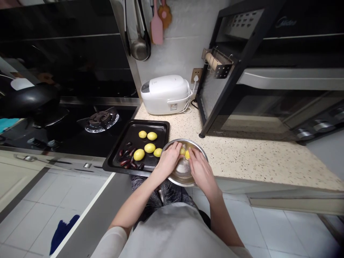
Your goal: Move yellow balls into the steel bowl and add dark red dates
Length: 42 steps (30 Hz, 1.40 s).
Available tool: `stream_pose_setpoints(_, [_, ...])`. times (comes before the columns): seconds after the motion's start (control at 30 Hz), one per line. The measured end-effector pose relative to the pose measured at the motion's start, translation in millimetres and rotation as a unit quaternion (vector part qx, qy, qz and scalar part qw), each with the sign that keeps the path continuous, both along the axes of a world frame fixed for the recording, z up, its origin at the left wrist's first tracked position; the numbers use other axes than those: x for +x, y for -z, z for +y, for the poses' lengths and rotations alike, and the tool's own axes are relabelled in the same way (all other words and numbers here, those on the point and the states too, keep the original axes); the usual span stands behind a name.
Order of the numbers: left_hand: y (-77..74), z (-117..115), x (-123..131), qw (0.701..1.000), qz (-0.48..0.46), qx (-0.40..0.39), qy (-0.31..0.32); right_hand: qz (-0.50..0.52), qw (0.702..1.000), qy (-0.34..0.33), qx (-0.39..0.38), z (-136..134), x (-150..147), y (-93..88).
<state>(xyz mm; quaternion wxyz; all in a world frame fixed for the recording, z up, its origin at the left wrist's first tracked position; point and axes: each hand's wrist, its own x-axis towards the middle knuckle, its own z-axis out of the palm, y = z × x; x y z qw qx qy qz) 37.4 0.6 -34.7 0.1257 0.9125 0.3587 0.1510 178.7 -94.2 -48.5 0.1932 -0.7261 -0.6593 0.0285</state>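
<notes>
Head view, both hands down in steel mixing bowl (199, 152) at tabletop (258, 157) edge: left hand (168, 159) and right hand (200, 169), each grip curled and pinching yellow dough piece (186, 153) between them; at nine o'clock, black baking tray (158, 126) with yellow dough balls (149, 147) and dark dates (129, 161).

Hands (185, 163) shaping yellow dough (185, 153) over bowl (200, 150).

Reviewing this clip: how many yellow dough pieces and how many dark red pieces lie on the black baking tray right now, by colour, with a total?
Yellow dough pieces on the black baking tray: 5
Dark red pieces, overlapping, so roughly: 7
Total: about 12
</notes>
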Motion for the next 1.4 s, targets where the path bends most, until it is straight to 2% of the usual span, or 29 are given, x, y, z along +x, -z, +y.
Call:
stream_pose_setpoints(0.23, [3.0,1,1,0.998,-0.005,0.058,-0.023,0.014,1.000,-0.005,0.017,0,0,1.6])
stream_pose_setpoints(0.67, [0.8,-6,-7,0.998,-0.055,0.017,-0.024,0.044,0.998,-0.030,0.045,-10,0,-3.6])
stream_pose_setpoints(0.9, [-2.8,-11,-11,0.997,-0.075,0.005,-0.031,0.022,0.996,-0.067,0.048,-10,-8,-4.5])
stream_pose_setpoints(1.07, [-7.6,-9,-35,0.986,-0.146,0.029,-0.070,0.016,0.997,-0.067,0.031,-7,-12,0.1])
stream_pose_setpoints(1.2, [2.0,0,-63,0.982,-0.143,0.036,-0.119,0.020,0.997,-0.068,0.029,-7,-12,2.2])
stream_pose_setpoints(1.3, [13.6,5,-77,0.988,-0.106,0.026,-0.105,0.019,0.997,-0.066,0.027,-7,-12,3.2])
stream_pose_setpoints(1.4, [19.1,3,-80,0.994,-0.069,0.031,-0.080,0.018,0.998,-0.064,0.020,-7,-12,3.0])
